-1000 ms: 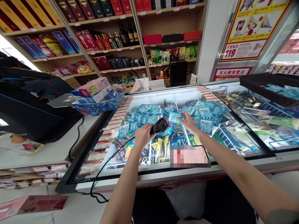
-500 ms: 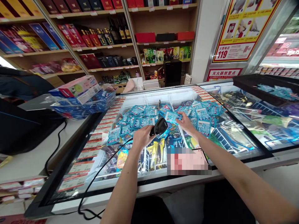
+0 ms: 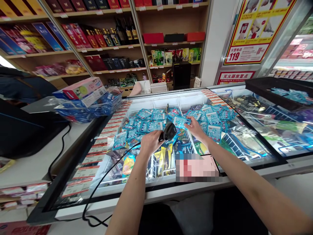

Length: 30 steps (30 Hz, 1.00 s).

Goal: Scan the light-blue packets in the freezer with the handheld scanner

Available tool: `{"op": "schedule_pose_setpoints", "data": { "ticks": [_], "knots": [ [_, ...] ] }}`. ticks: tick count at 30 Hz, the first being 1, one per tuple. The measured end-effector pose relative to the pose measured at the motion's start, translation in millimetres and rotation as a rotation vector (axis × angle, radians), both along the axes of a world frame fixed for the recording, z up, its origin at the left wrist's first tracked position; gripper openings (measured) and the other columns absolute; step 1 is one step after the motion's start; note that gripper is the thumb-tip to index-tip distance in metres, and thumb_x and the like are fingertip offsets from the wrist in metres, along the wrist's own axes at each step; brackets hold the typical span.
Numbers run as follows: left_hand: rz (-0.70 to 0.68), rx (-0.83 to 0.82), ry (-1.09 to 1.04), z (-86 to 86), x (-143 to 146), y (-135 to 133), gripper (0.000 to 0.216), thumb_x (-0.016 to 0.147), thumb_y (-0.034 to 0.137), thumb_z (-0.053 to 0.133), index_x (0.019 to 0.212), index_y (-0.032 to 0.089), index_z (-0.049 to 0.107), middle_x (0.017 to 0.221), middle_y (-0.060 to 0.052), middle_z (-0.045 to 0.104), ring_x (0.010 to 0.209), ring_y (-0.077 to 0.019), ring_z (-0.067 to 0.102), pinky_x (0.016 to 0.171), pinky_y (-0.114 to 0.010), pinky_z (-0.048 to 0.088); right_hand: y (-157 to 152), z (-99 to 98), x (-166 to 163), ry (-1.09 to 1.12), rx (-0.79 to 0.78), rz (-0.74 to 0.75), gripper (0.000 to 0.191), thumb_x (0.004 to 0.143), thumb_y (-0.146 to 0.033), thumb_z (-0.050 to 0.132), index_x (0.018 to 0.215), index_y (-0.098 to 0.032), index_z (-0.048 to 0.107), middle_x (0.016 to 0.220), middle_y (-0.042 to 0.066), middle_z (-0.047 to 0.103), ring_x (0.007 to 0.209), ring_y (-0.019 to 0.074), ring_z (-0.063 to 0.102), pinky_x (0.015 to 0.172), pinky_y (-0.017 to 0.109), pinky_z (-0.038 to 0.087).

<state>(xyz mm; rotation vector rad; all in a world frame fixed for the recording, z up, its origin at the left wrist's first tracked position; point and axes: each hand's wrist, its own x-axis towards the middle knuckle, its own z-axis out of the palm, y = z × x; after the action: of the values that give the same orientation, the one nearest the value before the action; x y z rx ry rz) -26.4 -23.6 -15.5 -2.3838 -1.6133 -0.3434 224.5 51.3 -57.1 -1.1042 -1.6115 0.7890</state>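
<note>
My left hand (image 3: 151, 142) is wrapped round the handle of a black barcode scanner (image 3: 169, 131), whose cable runs down to the left. Its head points toward a blue packet (image 3: 179, 122) pinched at the right edge by my right hand (image 3: 195, 126). Piles of similar blue packets (image 3: 144, 125) lie on the glass top of the chest freezer (image 3: 156, 192), left and right of the held one. Nearer to me on the glass rests a phone (image 3: 210, 163), its screen partly blurred out.
Through the glass show wire baskets with wrapped goods (image 3: 162, 160). Boxes and blue plastic packs (image 3: 85, 101) are stacked at the left. A dark tray (image 3: 281, 93) with more blue packets stands at the right. Stocked shelves (image 3: 110, 47) line the back wall.
The view has shifted very slightly. Both hands keep their grip, with the scanner and the packet in nearly the same places.
</note>
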Motion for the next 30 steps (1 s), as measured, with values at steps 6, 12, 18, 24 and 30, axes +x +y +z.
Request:
{"op": "schedule_pose_setpoints", "data": {
  "ticks": [6, 12, 18, 24, 30],
  "knots": [
    [0.011, 0.0, 0.012, -0.4, 1, -1, 0.032, 0.077, 0.037, 0.051, 0.107, 0.024, 0.052, 0.094, -0.004, 0.063, 0.084, -0.0195, 0.058, 0.058, -0.027, 0.035, -2, 0.1, 0, -0.003, 0.006, 0.006, 0.035, 0.077, -0.036, 0.051, 0.108, -0.021, 0.045, 0.063, -0.006, 0.032, 0.054, 0.0101, 0.033, 0.052, 0.022, 0.027],
    [0.01, 0.002, 0.012, -1.6, 1, -1, 0.034, 0.076, 0.035, 0.052, 0.108, 0.025, 0.051, 0.096, -0.004, 0.063, 0.084, -0.019, 0.059, 0.058, -0.027, 0.036, 4, -8.2, 1, -0.031, 0.013, -0.016, 0.037, 0.077, -0.037, 0.052, 0.11, -0.022, 0.045, 0.062, -0.005, 0.031, 0.054, 0.0107, 0.033, 0.052, 0.022, 0.026],
    [0.014, -0.007, 0.024, -0.7, 1, -1, 0.034, 0.077, 0.037, 0.052, 0.108, 0.024, 0.051, 0.097, -0.004, 0.063, 0.083, -0.0195, 0.059, 0.058, -0.027, 0.036, 5, -9.6, 1, -0.025, 0.025, -0.017, 0.037, 0.076, -0.037, 0.052, 0.109, -0.023, 0.045, 0.064, -0.005, 0.033, 0.056, 0.0109, 0.034, 0.053, 0.022, 0.027],
    [0.027, -0.009, 0.007, 1.1, 4, -2, 0.033, 0.077, 0.036, 0.051, 0.108, 0.024, 0.051, 0.097, -0.004, 0.063, 0.085, -0.0199, 0.059, 0.059, -0.028, 0.037, 1, -5.8, 1, -0.044, 0.02, -0.031, 0.036, 0.076, -0.037, 0.052, 0.109, -0.022, 0.046, 0.064, -0.005, 0.033, 0.056, 0.0109, 0.035, 0.053, 0.022, 0.028],
    [0.038, -0.016, 0.01, 0.8, 4, -2, 0.032, 0.077, 0.035, 0.051, 0.107, 0.024, 0.052, 0.095, -0.005, 0.063, 0.086, -0.02, 0.059, 0.06, -0.027, 0.038, 3, -7.0, -1, -0.038, 0.017, -0.051, 0.035, 0.073, -0.037, 0.055, 0.104, -0.021, 0.048, 0.062, -0.005, 0.034, 0.056, 0.0109, 0.038, 0.053, 0.023, 0.031]
  ]
}}
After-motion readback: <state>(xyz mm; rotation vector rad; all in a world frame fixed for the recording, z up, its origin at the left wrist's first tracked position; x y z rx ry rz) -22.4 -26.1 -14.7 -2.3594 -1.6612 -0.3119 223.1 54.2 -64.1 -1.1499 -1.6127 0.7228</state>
